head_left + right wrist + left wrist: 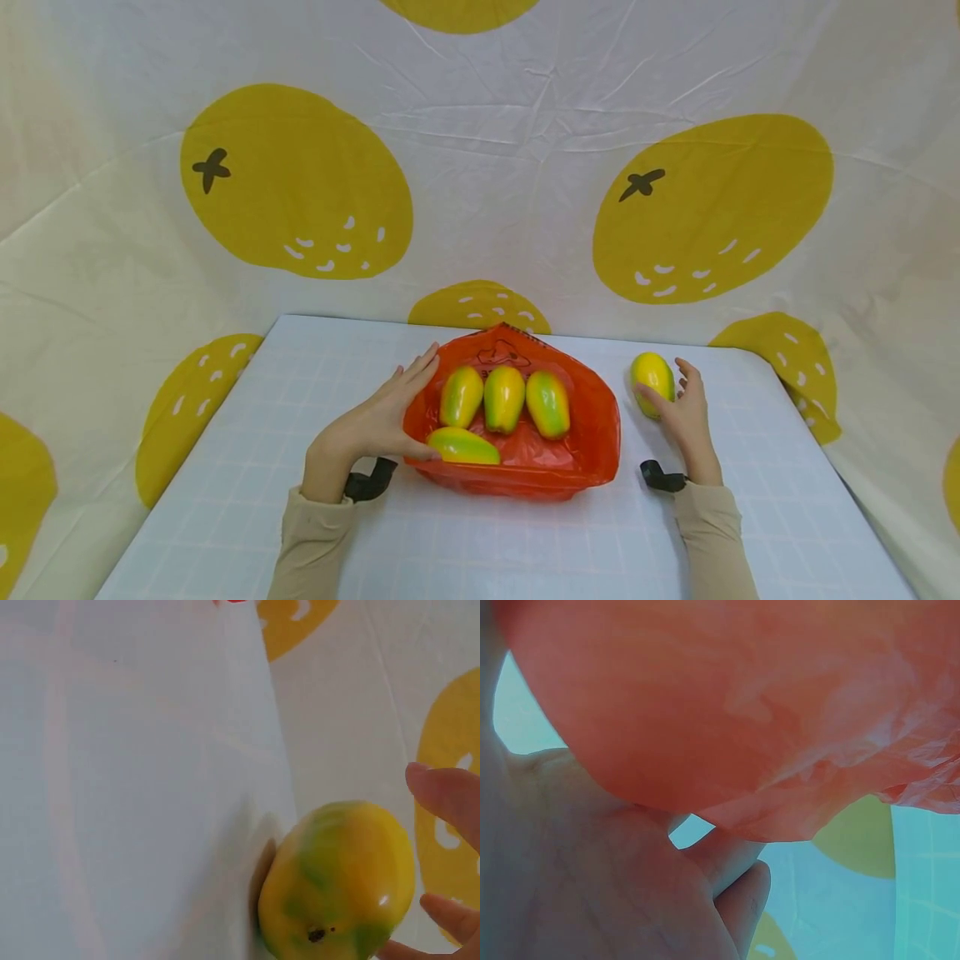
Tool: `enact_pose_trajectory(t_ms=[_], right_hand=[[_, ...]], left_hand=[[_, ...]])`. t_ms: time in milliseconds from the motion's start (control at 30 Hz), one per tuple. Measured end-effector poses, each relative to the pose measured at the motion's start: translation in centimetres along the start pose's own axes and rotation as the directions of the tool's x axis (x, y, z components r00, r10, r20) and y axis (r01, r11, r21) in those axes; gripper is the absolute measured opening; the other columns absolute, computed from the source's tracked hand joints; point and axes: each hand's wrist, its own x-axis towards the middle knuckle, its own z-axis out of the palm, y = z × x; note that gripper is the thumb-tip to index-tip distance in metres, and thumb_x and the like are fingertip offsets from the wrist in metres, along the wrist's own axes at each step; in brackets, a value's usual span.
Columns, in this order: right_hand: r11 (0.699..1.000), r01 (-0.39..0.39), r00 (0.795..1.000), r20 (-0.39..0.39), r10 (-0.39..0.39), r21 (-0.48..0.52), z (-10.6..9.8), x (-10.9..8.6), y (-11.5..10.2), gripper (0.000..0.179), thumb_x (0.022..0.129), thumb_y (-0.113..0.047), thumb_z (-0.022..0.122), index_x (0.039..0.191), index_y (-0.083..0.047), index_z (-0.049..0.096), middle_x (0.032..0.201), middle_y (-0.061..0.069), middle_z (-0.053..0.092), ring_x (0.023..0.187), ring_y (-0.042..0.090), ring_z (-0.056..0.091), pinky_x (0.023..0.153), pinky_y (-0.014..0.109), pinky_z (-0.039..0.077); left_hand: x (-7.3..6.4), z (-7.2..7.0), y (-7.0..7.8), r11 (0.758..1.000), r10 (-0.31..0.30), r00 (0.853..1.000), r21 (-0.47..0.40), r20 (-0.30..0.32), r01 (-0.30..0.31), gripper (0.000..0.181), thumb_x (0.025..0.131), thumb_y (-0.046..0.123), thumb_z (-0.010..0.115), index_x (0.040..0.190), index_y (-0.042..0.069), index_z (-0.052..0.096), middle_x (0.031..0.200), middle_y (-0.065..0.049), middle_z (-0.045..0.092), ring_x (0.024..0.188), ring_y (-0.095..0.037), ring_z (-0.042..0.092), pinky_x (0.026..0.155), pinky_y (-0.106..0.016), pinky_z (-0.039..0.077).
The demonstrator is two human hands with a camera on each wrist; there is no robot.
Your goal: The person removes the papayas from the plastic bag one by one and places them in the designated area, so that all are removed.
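Observation:
A red plastic bag (600, 417) lies with its mouth wide, and several yellow-green papayas (505, 398) are inside it. My left hand (367, 427) is spread along the bag's left side, thumb at the front rim beside the papaya lying sideways, fingers stretched up the outer edge. In the left wrist view the red film (727, 697) hangs over the palm and covers part of the fingers. To the right of the bag, another papaya (337, 881) sits on the table. My right hand (686, 414) curves about it, thumb across its front, with a gap between fingertips and fruit.
A white gridded table (480, 550) bears the bag and the loose papaya. Behind it hangs a pale cloth (495, 183) printed with large yellow fruit. Black wrist mounts (372, 481) show at both wrists, below beige sleeves (712, 533).

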Motion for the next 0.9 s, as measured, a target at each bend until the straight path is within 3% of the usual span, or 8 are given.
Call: enact_pose_trajectory(t_ms=[500, 900], right_hand=[[0.984, 0.165, 0.982, -0.099, -0.158, 0.062, -1.0, -1.0, -2.8, 0.076, 0.094, -0.025, 0.068, 0.156, -0.009, 0.025, 0.159, 0.017, 0.025, 0.147, 0.036, 0.019, 0.12, 0.05, 0.016], [0.962, 0.249, 0.968, -0.065, -0.243, 0.116, -1.9, -2.6, -5.9, 0.073, 0.095, -0.023, 0.068, 0.155, -0.011, 0.029, 0.159, 0.012, 0.026, 0.147, 0.031, 0.021, 0.12, 0.049, 0.018]], left_hand=[[0.0, 0.0, 0.2, 1.0, -0.011, 1.0, -0.003, 0.001, 0.011, 0.121, 0.067, 0.03, 0.092, 0.157, -0.001, 0.017, 0.167, -0.007, 0.003, 0.151, -0.031, 0.009, 0.119, -0.057, 0.005], [0.0, 0.0, 0.1, 1.0, -0.011, 1.0, -0.006, 0.007, 0.011, 0.121, 0.067, 0.029, 0.091, 0.157, -0.001, 0.016, 0.167, -0.009, 0.002, 0.151, -0.031, 0.009, 0.119, -0.057, 0.005]])
